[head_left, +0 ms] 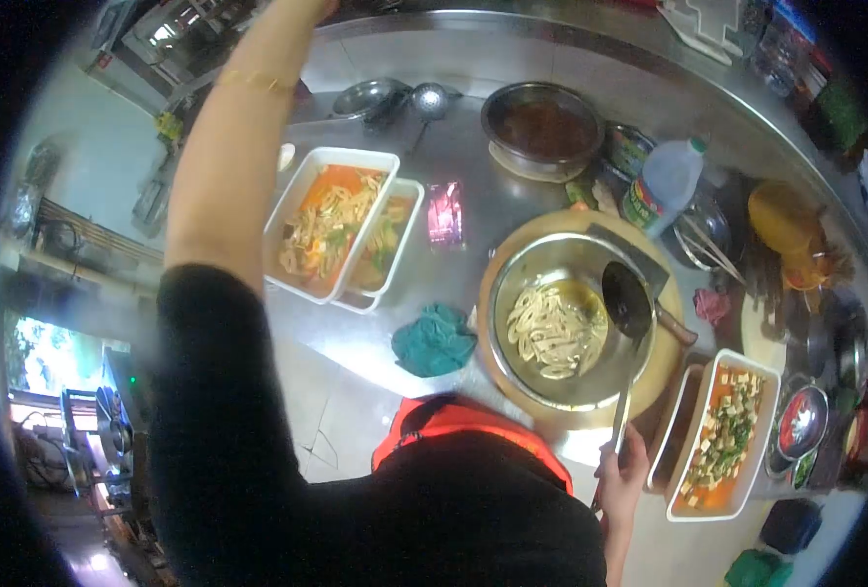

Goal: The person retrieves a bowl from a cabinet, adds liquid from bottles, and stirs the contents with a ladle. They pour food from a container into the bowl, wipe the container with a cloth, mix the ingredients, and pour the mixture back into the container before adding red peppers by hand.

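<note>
My right hand (pixel 624 470) is closed around the handle of a long metal ladle (pixel 627 303). The ladle's dark bowl rests over the right inner side of a large steel mixing bowl (pixel 502 338). Pale strips like thick noodles (pixel 556 333) lie in that bowl with some oily liquid. It stands on a round wooden board (pixel 507 391), and a cleaver (pixel 676 325) lies on the board, partly behind the bowl. My left arm reaches far up and forward, and my left hand (pixel 292 12) is cut off by the top edge, its fingers hidden.
Two white trays of food (pixel 387 161) overlap on the left, near a pink packet (pixel 445 213) and a green cloth (pixel 434 340). A tray of tofu cubes (pixel 722 430) sits at right. Behind are a pot of dark red sauce (pixel 543 125) and a plastic jug (pixel 668 181).
</note>
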A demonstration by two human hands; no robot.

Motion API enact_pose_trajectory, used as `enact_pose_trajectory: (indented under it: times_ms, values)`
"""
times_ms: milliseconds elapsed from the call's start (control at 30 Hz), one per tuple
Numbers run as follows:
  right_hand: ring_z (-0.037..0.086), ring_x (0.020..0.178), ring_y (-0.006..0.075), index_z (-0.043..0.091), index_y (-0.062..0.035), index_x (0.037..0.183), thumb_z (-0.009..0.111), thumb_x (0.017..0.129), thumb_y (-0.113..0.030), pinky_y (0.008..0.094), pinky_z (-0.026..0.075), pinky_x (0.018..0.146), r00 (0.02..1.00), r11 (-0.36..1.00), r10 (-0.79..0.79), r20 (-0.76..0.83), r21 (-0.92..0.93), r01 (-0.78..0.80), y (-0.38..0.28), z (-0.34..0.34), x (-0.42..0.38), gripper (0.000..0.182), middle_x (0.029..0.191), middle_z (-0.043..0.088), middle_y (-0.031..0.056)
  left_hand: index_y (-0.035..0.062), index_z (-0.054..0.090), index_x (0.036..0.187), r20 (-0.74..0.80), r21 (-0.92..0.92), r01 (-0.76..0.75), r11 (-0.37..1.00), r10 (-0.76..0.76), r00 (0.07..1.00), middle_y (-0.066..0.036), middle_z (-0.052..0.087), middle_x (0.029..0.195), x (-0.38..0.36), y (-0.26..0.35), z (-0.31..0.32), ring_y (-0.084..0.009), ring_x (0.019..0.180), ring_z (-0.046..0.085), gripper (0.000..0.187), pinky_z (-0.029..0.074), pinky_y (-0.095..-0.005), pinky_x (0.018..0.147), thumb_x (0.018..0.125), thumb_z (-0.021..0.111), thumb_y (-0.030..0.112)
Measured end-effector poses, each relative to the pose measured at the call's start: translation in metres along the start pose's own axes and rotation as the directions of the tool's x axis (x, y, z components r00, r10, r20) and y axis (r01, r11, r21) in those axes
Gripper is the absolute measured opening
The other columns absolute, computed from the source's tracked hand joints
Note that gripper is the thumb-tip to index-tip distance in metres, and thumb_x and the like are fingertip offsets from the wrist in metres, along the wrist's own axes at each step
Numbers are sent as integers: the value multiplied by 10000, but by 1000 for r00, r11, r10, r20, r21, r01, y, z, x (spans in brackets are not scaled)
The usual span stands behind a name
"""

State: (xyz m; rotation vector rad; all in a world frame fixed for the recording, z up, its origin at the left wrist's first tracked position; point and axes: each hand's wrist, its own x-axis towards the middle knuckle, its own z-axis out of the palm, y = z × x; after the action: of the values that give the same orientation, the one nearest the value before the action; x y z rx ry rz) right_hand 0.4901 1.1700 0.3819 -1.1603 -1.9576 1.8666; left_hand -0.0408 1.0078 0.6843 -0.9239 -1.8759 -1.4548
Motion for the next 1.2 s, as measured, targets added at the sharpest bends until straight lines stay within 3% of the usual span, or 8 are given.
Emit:
enact_pose_trajectory:
  times_ms: [100,167,200,300,433,733,1000,1200]
  values:
    - [529,642,74,480,17,1276,574,874,-43,209,435,505,999,1000,-19,32,17,19,7,-7,1,418,906,586,46,41,546,1177,401,-52,75,996,-48,915,-30,618,981,-48,36,-44,-124,866,580,554,486,-274,767,700,799,167]
    - [530,652,74,477,14,1279,574,878,-46,208,436,509,997,998,-60,52,12,59,7,-12,3,417,920,588,45,14,486,1245,709,214,-70,974,-105,698,-78,604,1055,-84,88,-54,-173,926,589,680,493,-313,802,691,819,226]
    - [530,657,74,476,12,1280,573,879,-47,208,436,510,994,997,-83,64,9,83,7,-14,4,416,927,589,45,-14,449,1279,811,240,220,945,-320,489,-137,569,1125,-103,86,-51,-230,1045,547,763,451,-373,918,680,824,273]
    - [519,654,69,480,14,1274,574,877,-42,207,428,506,989,991,-132,68,-28,134,12,-19,7,412,934,589,41,4,501,1213,909,225,-194,955,-134,394,-158,622,1026,-169,62,-16,-275,946,606,704,485,-376,845,665,809,321]
    - [502,608,59,478,18,1286,582,875,-38,211,401,488,975,983,-181,133,5,182,18,-26,5,428,869,576,28,19,534,1186,846,426,-568,704,-532,-25,-163,671,936,-238,68,68,-337,883,664,623,526,-413,746,665,770,267]
    - [449,556,42,494,39,1265,585,872,-16,205,359,476,973,977,-210,95,47,207,32,-42,-8,407,759,544,0,68,715,877,884,361,-817,450,-445,146,-94,713,829,-291,51,139,-261,782,707,191,555,-384,647,711,711,162]
    - [480,571,54,481,32,1278,584,876,-20,216,392,492,979,985,-170,111,31,168,25,-47,-6,418,764,549,6,96,726,868,934,193,-847,495,-358,4,-87,710,819,-308,89,135,-248,768,703,170,552,-371,629,706,713,145]
    - [490,582,60,483,21,1284,572,879,-31,223,408,489,969,979,-198,149,-28,204,8,-46,3,418,761,547,4,98,730,827,891,383,-826,413,-401,213,-80,715,829,-263,63,118,-245,777,705,127,553,-372,634,718,696,155]
